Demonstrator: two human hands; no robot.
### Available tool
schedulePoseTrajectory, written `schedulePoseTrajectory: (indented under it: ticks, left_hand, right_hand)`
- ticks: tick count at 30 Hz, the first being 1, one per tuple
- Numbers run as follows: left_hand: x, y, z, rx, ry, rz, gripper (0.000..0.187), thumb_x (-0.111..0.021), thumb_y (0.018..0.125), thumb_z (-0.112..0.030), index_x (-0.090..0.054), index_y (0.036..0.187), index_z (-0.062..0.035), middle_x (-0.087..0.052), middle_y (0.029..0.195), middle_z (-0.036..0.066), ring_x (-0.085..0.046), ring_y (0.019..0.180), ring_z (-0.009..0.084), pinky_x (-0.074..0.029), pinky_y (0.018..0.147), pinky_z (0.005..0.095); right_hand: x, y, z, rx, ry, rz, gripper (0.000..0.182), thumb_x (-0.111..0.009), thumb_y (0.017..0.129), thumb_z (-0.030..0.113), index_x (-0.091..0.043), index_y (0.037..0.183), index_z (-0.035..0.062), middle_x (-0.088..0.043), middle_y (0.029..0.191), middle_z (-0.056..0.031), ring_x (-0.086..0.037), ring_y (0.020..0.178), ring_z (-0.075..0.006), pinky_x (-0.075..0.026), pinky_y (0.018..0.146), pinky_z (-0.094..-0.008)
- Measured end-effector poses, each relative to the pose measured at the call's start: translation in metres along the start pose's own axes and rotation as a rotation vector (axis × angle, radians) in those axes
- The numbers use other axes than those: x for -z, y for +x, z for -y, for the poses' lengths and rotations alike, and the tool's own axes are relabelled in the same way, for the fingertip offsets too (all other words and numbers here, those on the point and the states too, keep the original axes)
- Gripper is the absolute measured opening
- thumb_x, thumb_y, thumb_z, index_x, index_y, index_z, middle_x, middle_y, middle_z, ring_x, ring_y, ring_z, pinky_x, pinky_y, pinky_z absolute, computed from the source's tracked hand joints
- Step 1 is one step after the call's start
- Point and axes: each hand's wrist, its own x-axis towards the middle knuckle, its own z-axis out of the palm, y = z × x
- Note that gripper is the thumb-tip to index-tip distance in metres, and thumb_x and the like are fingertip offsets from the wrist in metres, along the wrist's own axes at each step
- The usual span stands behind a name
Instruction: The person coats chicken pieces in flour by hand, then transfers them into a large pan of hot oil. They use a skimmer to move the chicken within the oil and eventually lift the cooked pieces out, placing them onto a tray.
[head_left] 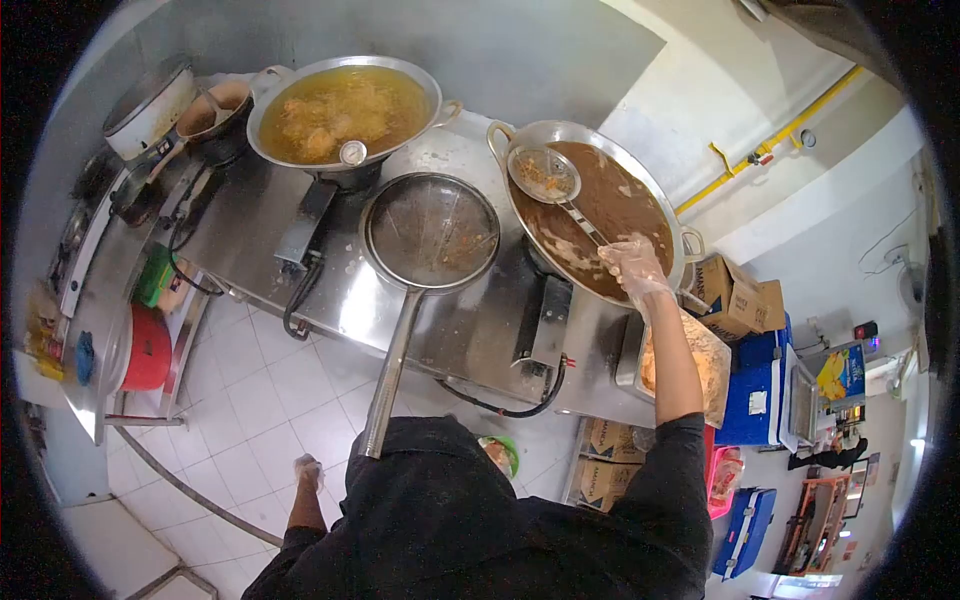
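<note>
My right hand (636,270), in a clear plastic glove, is closed around the handle of a skimmer (545,174). The skimmer's round mesh bowl has small brown fried bits in it and is over the left side of a wok (660,185) of dark brown oil with pale foam. My left hand (308,470), also gloved, hangs low at my side above the tiled floor. Its fingers look loosely curled, with nothing visible in them. A large long-handled strainer (432,232) with crumbs in its mesh lies between the two woks, its handle pointing toward me.
Food fries in yellow oil in the left wok (420,100), with a small round gauge (353,153) at its rim. A tray (715,365) of breaded-looking food is right of the counter (450,330). Cardboard boxes (735,295) and a blue cooler (750,400) stand farther right.
</note>
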Motion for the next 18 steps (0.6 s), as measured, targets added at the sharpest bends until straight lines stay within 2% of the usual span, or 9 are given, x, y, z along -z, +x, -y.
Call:
schedulePoseTrajectory:
  ticks: [2, 4, 6, 8, 9, 10, 12, 15, 18]
  left_hand:
    - [0.001, -0.001, 0.004, 0.026, -0.1, 0.038, 0.01, -0.057, 0.063, -0.007, -0.048, 0.057, -0.006, -0.044, 0.054, 0.002, -0.048, 0.05, 0.0156, -0.04, 0.043, 0.031]
    - [0.008, 0.016, 0.021, -0.148, -0.103, 0.12, 0.01, -0.057, 0.063, -0.009, -0.048, 0.058, -0.0065, -0.044, 0.055, 0.001, -0.047, 0.051, 0.0152, -0.04, 0.044, 0.0308]
    - [0.009, 0.013, 0.032, -0.166, -0.131, 0.111, 0.01, -0.058, 0.063, -0.01, -0.049, 0.06, -0.0067, -0.045, 0.057, 0.001, -0.047, 0.052, 0.0149, -0.041, 0.045, 0.0307]
    - [-0.002, 0.01, 0.017, -0.035, -0.185, 0.009, 0.011, -0.06, 0.062, -0.01, -0.049, 0.062, -0.0067, -0.045, 0.058, 0.001, -0.047, 0.053, 0.0149, -0.042, 0.046, 0.0306]
    - [-0.008, 0.011, 0.018, -0.068, -0.222, -0.039, 0.008, -0.052, 0.062, -0.002, -0.046, 0.061, -0.0073, -0.042, 0.056, 0.002, -0.045, 0.049, 0.0155, -0.037, 0.041, 0.0308]
    - [-0.013, 0.013, 0.02, -0.101, -0.256, -0.088, 0.015, -0.043, 0.063, 0.006, -0.043, 0.059, -0.0079, -0.039, 0.053, 0.003, -0.043, 0.045, 0.0161, -0.033, 0.036, 0.0311]
    - [-0.018, 0.008, 0.011, 0.01, -0.123, -0.113, 0.012, -0.048, 0.062, 0.002, -0.043, 0.059, -0.0088, -0.04, 0.056, 0.003, -0.044, 0.046, 0.0167, -0.034, 0.036, 0.0306]
    - [-0.004, 0.05, 0.072, -0.223, 0.087, 0.007, 0.01, -0.052, 0.061, -0.004, -0.043, 0.061, -0.0095, -0.043, 0.059, 0.003, -0.046, 0.048, 0.0181, -0.036, 0.036, 0.0299]
    - [-0.006, 0.016, 0.031, -0.127, -0.356, 0.004, 0.014, -0.063, 0.062, -0.009, -0.05, 0.06, -0.0095, -0.047, 0.059, 0.001, -0.048, 0.053, 0.0149, -0.04, 0.045, 0.0302]
  right_hand:
    - [-0.003, -0.021, 0.019, 0.025, 0.077, -0.01, 0.025, -0.065, 0.078, 0.016, -0.063, 0.09, -0.0054, -0.064, 0.074, -0.0084, -0.053, 0.061, -0.0149, -0.042, 0.055, -0.0287]
    - [-0.007, -0.055, 0.048, 0.057, 0.047, -0.014, 0.031, -0.063, 0.079, 0.019, -0.06, 0.098, -0.0061, -0.065, 0.078, -0.011, -0.058, 0.066, -0.0189, -0.046, 0.061, -0.0322]
    - [-0.019, -0.09, 0.073, 0.099, -0.09, -0.005, 0.033, -0.059, 0.082, 0.018, -0.056, 0.105, -0.0068, -0.065, 0.08, -0.0133, -0.06, 0.066, -0.0208, -0.047, 0.061, -0.0342]
    - [-0.047, -0.104, 0.073, 0.295, -0.487, -0.065, 0.031, -0.055, 0.084, 0.016, -0.051, 0.104, -0.0084, -0.065, 0.078, -0.0153, -0.062, 0.063, -0.0247, -0.048, 0.058, -0.036]
    - [-0.064, -0.111, 0.071, 0.399, -0.68, -0.095, 0.031, -0.053, 0.085, 0.015, -0.049, 0.103, -0.0091, -0.065, 0.077, -0.0163, -0.062, 0.062, -0.0266, -0.049, 0.057, -0.0369]
    - [-0.089, -0.114, 0.06, 0.456, -0.727, -0.131, 0.02, -0.052, 0.083, 0.012, -0.052, 0.092, -0.0053, -0.062, 0.072, -0.0189, -0.062, 0.063, -0.0311, -0.049, 0.056, -0.0392]
    - [-0.151, -0.12, 0.03, 0.533, -0.867, -0.15, 0.011, -0.048, 0.082, 0.008, -0.052, 0.083, -0.0019, -0.059, 0.065, -0.02, -0.062, 0.061, -0.0338, -0.051, 0.054, -0.0391]
    - [-0.206, -0.12, -0.005, 0.55, -1.03, -0.017, 0.012, -0.044, 0.086, 0.008, -0.047, 0.09, -0.003, -0.059, 0.063, -0.0155, -0.063, 0.057, -0.0285, -0.052, 0.048, -0.0338]
    - [-0.235, -0.103, -0.039, 0.519, -1.088, -0.052, 0.012, -0.043, 0.088, 0.01, -0.046, 0.091, -0.0013, -0.059, 0.062, -0.0116, -0.063, 0.056, -0.0232, -0.052, 0.045, -0.0309]
